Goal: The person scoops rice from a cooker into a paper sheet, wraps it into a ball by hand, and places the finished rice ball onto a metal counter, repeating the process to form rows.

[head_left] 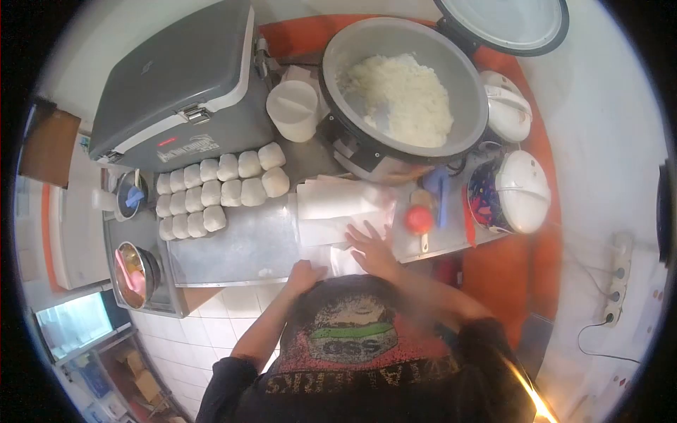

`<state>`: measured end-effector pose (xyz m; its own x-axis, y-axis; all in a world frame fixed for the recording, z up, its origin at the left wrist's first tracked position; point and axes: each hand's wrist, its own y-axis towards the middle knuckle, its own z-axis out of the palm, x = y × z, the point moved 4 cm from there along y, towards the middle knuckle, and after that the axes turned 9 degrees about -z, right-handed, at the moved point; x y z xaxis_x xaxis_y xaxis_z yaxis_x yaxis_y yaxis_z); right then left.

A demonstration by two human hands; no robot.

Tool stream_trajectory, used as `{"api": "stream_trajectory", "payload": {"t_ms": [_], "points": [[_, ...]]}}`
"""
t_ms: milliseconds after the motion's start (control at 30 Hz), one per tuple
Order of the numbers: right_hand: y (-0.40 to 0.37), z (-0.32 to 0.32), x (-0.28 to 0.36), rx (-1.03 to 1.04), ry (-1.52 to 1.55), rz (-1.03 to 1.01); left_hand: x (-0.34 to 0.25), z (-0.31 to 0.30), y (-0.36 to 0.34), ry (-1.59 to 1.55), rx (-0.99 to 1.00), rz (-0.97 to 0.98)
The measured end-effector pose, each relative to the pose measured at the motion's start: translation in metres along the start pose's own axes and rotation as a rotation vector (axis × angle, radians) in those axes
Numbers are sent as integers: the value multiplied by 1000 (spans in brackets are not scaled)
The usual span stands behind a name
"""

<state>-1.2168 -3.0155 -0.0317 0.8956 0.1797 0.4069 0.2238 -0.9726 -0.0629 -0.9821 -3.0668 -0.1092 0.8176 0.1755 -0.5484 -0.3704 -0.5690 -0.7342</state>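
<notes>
Plainly spread right hand (pixel 371 250) on white sheets (pixel 321 231), left hand (pixel 305 276) curled, fingertips hidden, grip unclear

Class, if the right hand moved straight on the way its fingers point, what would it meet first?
Most likely the white paper just ahead of the right hand, though depth is unclear.

A: Pale off-white paper sheets (pixel 331 201), centre of frame. Condition?

B: Flat, overlapping, straight-edged; upper edges slightly staggered. Lying on the metal counter (pixel 233 243). Right hand (pixel 371 250) spread over their lower right part.

A: Below them?

B: Glossy, light-coloured sheet (pixel 345 262), just below centre, near the counter's front edge. Shine on its surface; material unclear. Partly under the right hand. Left hand (pixel 307 276) at its left side, fingers curled; contact hard to tell.
</notes>
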Motion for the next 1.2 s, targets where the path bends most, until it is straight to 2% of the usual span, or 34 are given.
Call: {"api": "stream_trajectory", "payload": {"t_ms": [33,67,167,200,300,333,433,467,533,633,667,733,767,833,867,933,1067,1133,1167,1200], "points": [[-1,-2,3,-43,42,6,-12,-3,-10,-196,127,-71],[-2,-4,5,-41,44,16,-21,-5,-21,-651,267,-292],[-1,-16,15,-48,-6,15,-65,-19,-33,-1378,428,-323],[-2,-7,14,-60,-58,2,-69,-20,-27,-1486,410,-301],[3,19,-1,-163,-170,-35,-81,-39,-17,-988,-2,21],[5,17,-2,-207,-198,-45,-100,-46,-24,-675,-300,252],[16,0,-4,-169,-56,-39,-170,-67,-54,412,-624,854],[21,-2,-5,-122,-8,-39,-160,-58,-34,499,-498,753],[35,-8,-14,-34,79,-43,-151,-57,-10,526,-390,758],[47,-16,-28,134,-4,-93,-134,-56,15,428,-292,734],[44,-17,-36,51,112,-78,-127,-56,20,370,-271,717],[40,-19,-49,-114,342,-50,-115,-61,25,301,-200,536],[37,-15,-53,-98,338,-7,-109,-63,27,266,-166,446],[34,-16,-54,-66,331,80,-93,-71,27,212,-163,430],[32,-12,-56,-141,301,25,-87,-73,29,185,-162,422],[32,-6,-57,-289,238,-88,-93,-82,20,180,-301,481],[38,0,-49,-421,55,34,-110,-85,-1,60,-711,701],[44,13,-44,-435,-13,76,-99,-70,14,-79,-597,457],[48,19,-46,-307,38,187,-90,-60,22,-147,-538,336],[53,18,-43,-178,88,296,-87,-54,25,-91,-624,274]]}}
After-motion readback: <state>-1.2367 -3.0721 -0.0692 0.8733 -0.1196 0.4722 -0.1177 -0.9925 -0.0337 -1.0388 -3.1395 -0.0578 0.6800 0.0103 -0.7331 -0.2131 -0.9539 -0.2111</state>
